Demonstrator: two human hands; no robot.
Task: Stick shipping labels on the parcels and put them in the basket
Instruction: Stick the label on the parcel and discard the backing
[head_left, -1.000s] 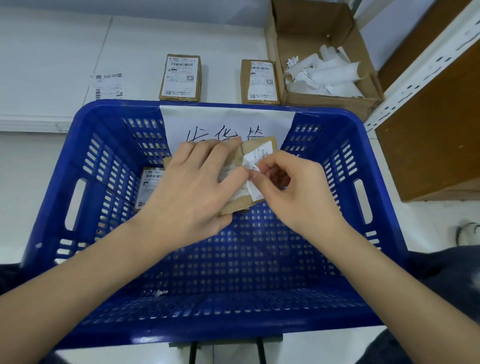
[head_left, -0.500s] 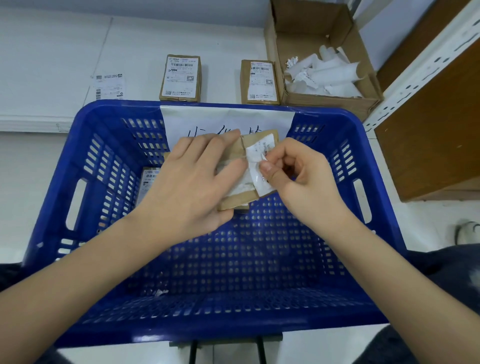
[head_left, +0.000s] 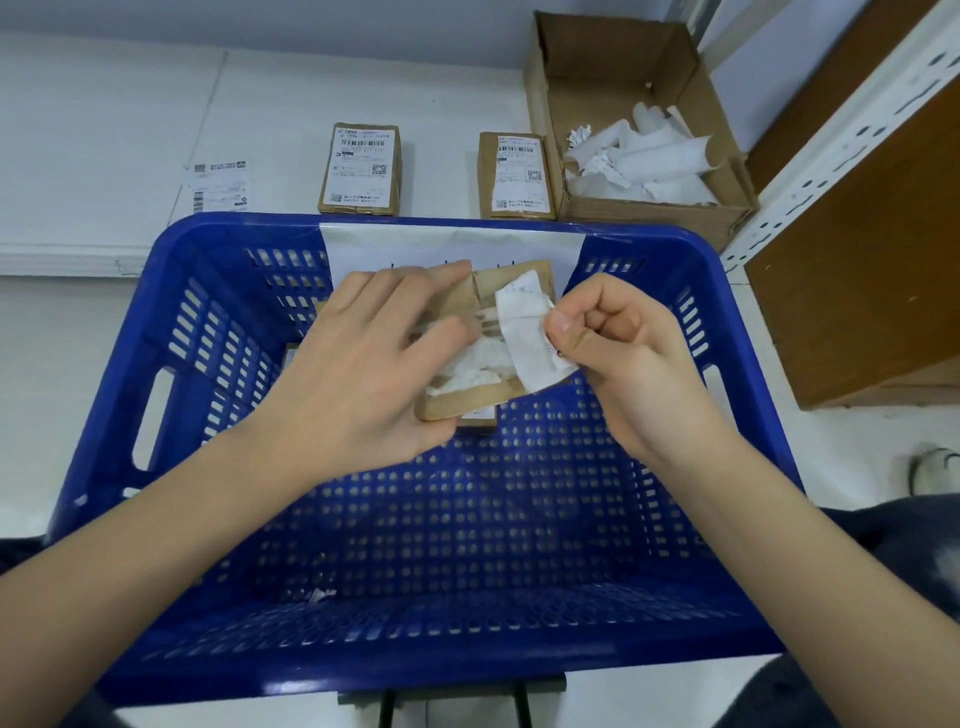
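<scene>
Over the blue basket (head_left: 519, 545) my left hand (head_left: 358, 374) holds a brown parcel (head_left: 511, 283), fingers across its top and thumb at its near edge. On the parcel's face is a torn white patch. My right hand (head_left: 623, 358) pinches a crumpled white label (head_left: 524, 332) between thumb and curled fingers; the label is lifted off the parcel at its right side. In the basket, one labelled parcel (head_left: 291, 358) shows at the left behind my left hand, and another (head_left: 478, 418) peeks out under the held one.
Two labelled brown parcels (head_left: 362, 169) (head_left: 517, 174) lie on the white table behind the basket, with a loose label (head_left: 218, 184) to their left. An open cardboard box (head_left: 597, 62) holding white paper scraps stands at the back right. A wooden cabinet (head_left: 857, 260) is on the right.
My right hand has pulled the white label further off the parcel toward the right. The parcel has risen slightly toward the basket's far wall.
</scene>
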